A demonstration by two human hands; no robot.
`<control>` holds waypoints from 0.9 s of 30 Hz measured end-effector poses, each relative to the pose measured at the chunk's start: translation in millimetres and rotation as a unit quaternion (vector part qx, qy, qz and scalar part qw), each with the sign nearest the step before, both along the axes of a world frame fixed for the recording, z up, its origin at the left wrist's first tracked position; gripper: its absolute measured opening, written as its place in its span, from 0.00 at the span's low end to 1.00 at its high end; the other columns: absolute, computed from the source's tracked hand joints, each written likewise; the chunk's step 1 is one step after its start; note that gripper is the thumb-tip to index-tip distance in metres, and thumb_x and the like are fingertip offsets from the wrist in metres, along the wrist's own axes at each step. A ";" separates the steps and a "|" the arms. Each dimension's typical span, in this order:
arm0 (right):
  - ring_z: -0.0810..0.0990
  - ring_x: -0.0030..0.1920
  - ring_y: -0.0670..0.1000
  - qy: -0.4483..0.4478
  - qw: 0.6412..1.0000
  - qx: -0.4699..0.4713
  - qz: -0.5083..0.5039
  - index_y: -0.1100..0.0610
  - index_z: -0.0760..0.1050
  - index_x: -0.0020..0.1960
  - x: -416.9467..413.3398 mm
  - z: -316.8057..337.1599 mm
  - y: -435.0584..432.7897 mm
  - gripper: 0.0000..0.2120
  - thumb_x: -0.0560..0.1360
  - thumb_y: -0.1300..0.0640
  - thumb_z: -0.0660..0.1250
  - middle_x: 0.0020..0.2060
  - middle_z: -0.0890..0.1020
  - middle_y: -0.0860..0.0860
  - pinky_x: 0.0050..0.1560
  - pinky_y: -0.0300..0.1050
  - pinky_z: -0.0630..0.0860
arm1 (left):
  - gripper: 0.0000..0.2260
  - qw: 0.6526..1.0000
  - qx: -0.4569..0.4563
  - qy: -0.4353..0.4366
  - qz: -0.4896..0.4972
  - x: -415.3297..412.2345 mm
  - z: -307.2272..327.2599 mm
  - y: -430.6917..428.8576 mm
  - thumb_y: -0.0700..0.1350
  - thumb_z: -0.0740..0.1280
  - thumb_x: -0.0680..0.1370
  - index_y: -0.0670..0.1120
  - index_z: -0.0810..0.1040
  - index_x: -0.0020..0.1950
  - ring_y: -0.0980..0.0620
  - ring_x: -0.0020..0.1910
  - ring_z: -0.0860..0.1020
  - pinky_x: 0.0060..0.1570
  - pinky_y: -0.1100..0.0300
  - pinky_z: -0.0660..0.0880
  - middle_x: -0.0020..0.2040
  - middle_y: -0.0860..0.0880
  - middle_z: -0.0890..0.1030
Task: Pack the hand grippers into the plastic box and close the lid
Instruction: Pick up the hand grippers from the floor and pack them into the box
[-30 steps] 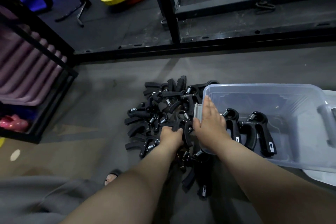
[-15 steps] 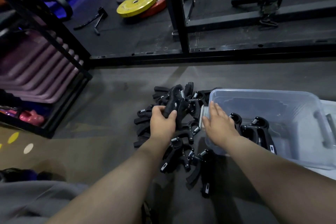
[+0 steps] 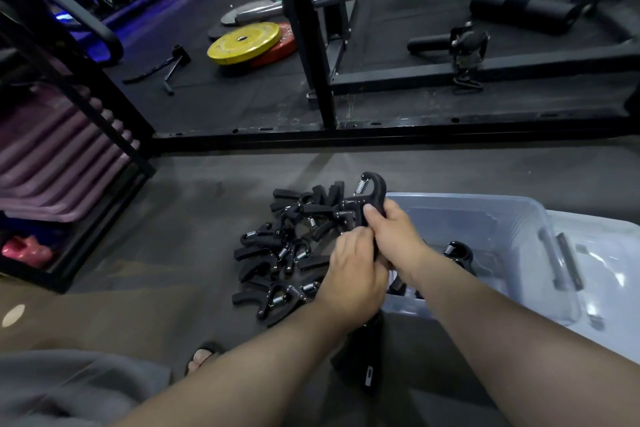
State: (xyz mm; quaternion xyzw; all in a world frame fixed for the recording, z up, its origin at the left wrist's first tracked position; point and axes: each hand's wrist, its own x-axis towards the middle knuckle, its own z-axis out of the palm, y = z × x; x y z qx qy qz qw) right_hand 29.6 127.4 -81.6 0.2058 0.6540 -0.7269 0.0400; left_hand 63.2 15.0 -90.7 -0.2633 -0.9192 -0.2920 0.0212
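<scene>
Holding one gripper (image 3: 369, 196) in both hands, left (image 3: 353, 270) low, right (image 3: 394, 236) high, to steady it over the box (image 3: 540, 218).

A single head-worn camera looks forward and down, close over the hands. It faces the gym floor (image 3: 173, 218), far racks beyond.

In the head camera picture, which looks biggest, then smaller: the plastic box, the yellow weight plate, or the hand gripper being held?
1. Plastic box, by far.
2. Yellow plate.
3. Held gripper, partly hidden by both hands.
The plate lies much farther away, so its rank over the gripper is only as it looks.
</scene>
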 end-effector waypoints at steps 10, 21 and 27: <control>0.83 0.53 0.61 -0.042 0.985 -0.166 -0.020 0.58 0.76 0.61 13.2 -6.3 58.7 0.20 0.82 0.45 0.56 0.52 0.85 0.57 0.55 0.61 0.77 | 0.16 0.887 0.192 -0.405 0.111 -24.6 6.0 7.0 0.58 0.58 0.80 0.47 0.77 0.54 0.52 0.48 0.81 0.49 0.54 0.77 0.49 0.48 0.84; 0.82 0.43 0.57 -0.074 0.967 -0.243 -0.008 0.62 0.79 0.62 3.0 -14.6 62.9 0.31 0.79 0.38 0.51 0.53 0.83 0.60 0.54 0.56 0.75 | 0.10 0.845 0.331 -0.388 0.160 -26.8 14.1 33.9 0.48 0.57 0.83 0.43 0.72 0.48 0.53 0.29 0.73 0.29 0.61 0.68 0.34 0.48 0.77; 0.81 0.37 0.58 -0.134 0.981 -0.139 0.003 0.67 0.78 0.52 1.9 -13.8 76.9 0.08 0.78 0.63 0.65 0.38 0.82 0.60 0.43 0.57 0.82 | 0.13 0.918 0.179 -0.332 0.120 -31.1 -3.8 33.3 0.54 0.58 0.81 0.47 0.76 0.51 0.51 0.46 0.79 0.48 0.56 0.76 0.46 0.50 0.82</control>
